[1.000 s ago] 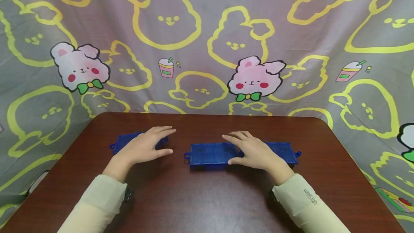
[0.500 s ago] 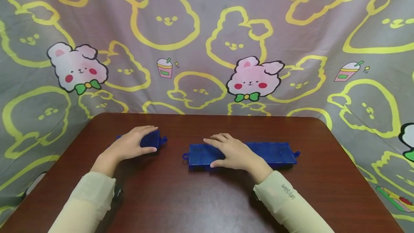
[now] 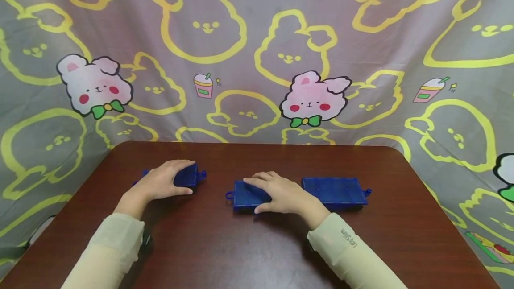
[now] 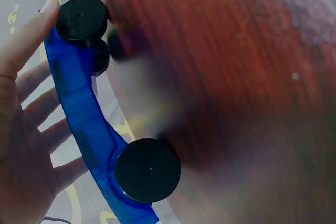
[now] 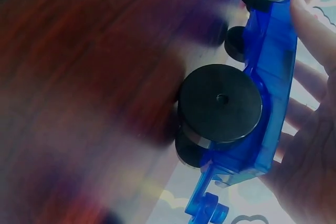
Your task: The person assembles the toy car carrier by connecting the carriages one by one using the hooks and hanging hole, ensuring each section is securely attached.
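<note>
Two translucent blue toy train cars stand on the table. In the head view my left hand [image 3: 162, 181] lies over the shorter-looking left toy train car [image 3: 185, 175], gripping it across its width with thumb in front and fingers behind. The left wrist view shows its black wheel [image 4: 148, 170] and the thumb at the blue body's edge. My right hand [image 3: 283, 193] spans the middle of the long right toy train car [image 3: 333, 191], thumb on the near side, fingers on the far side. In the right wrist view that car has black wheels [image 5: 219, 103] and a hook [image 5: 210, 211] at one end.
The brown wooden table [image 3: 225, 244] has rounded back corners. Behind and beside it hangs a grey curtain [image 3: 241, 70] with cartoon prints. A gap separates the left car's hook from the right car's ring [image 3: 229, 195].
Both hands have moved left over the cars. The right hand slid from the long car's right part toward its left part and lowered slightly. The cars stay in place.
</note>
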Demonstrator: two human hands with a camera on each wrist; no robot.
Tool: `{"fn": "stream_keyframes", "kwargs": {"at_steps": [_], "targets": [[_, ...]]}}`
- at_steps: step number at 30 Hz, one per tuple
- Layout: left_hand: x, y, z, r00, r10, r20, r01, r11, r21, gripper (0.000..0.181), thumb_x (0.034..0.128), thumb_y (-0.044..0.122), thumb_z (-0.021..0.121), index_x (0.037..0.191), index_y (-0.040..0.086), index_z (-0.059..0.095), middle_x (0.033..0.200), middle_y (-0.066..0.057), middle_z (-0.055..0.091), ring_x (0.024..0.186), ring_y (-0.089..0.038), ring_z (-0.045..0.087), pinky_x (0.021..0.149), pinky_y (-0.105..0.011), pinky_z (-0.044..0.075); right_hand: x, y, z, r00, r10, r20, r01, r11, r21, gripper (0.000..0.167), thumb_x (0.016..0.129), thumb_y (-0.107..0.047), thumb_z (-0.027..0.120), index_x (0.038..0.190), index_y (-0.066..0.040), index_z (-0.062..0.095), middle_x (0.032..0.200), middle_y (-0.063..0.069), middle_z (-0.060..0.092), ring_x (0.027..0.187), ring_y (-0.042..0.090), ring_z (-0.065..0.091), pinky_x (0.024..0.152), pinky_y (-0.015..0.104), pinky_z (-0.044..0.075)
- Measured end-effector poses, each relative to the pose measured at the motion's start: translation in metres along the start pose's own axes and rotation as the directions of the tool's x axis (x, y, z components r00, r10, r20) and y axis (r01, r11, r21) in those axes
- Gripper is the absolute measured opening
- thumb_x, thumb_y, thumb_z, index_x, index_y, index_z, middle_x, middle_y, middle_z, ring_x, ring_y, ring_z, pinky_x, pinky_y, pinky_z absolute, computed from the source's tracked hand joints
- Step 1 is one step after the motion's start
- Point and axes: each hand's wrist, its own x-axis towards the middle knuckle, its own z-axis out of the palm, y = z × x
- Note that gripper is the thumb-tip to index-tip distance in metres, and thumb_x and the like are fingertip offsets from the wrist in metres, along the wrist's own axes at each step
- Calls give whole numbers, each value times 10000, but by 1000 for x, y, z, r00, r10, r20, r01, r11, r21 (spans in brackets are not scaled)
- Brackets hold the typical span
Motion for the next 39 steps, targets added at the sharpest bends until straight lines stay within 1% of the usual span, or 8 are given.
{"fn": "stream_keyframes", "kwargs": {"at_steps": [6, 12, 18, 23, 26, 31, 39], "targets": [[1, -1, 1, 1000, -1, 18, 2, 1000, -8, 823, 827, 388, 796, 1500, 89, 429, 1504, -228, 453, 1379, -462, 409, 1052, -665, 378, 2, -1, 0, 1000, -4, 6, 4, 1000, -17, 751, 862, -463, 746, 1518, -304, 417, 1511, 41, 471, 1368, 263, 462, 1037, 481, 489], [2, -2, 1, 999, -23, 33, 24, 1000, -13, 822, 827, 353, 803, 1503, 78, 423, 1497, -236, 455, 1362, -462, 427, 1039, -663, 392, 3, -1, 0, 1000, -16, 5, 16, 999, -30, 699, 865, -460, 745, 1485, -281, 478, 1488, 49, 491, 1336, 254, 481, 1014, 467, 506], [1, -3, 2, 996, -62, 62, 62, 998, 10, 846, 823, 382, 801, 1510, 72, 414, 1500, -249, 441, 1356, -478, 421, 1024, -682, 392, 2, -1, 0, 1000, -22, 0, 22, 1000, -18, 659, 862, -451, 751, 1447, -239, 535, 1479, 52, 494, 1320, 249, 480, 1005, 461, 505], [-2, 1, 0, 994, -78, 70, 76, 997, 22, 862, 813, 425, 802, 1512, 95, 421, 1501, -239, 443, 1344, -477, 433, 1000, -703, 395, 1, 0, 0, 999, -37, -3, 37, 999, -17, 649, 867, -456, 744, 1440, -225, 546, 1477, 53, 494, 1311, 248, 480, 999, 449, 509], [-3, 5, -2, 995, -69, 73, 68, 997, 20, 858, 810, 426, 804, 1508, 96, 431, 1498, -238, 446, 1337, -475, 443, 998, -690, 406, 1, 0, 0, 999, -43, -9, 43, 999, -20, 650, 867, -459, 743, 1439, -219, 548, 1474, 53, 496, 1304, 245, 484, 995, 444, 513], [-6, 13, -4, 996, -30, 85, 28, 999, 26, 852, 814, 399, 808, 1504, 71, 430, 1494, -250, 446, 1336, -486, 443, 1005, -650, 427, 1, 1, 0, 999, -49, -21, 49, 999, -15, 652, 862, -457, 749, 1436, -216, 552, 1466, 51, 502, 1298, 243, 490, 997, 443, 512], [-9, 31, -2, 994, 24, 103, -32, 997, 71, 855, 806, 416, 810, 1500, 79, 441, 1490, -227, 464, 1330, -474, 459, 999, -637, 439, 2, 3, 0, 999, -38, -34, 38, 999, 4, 669, 860, -480, 744, 1447, -233, 538, 1478, 35, 489, 1320, 227, 481, 1015, 431, 506]]}}
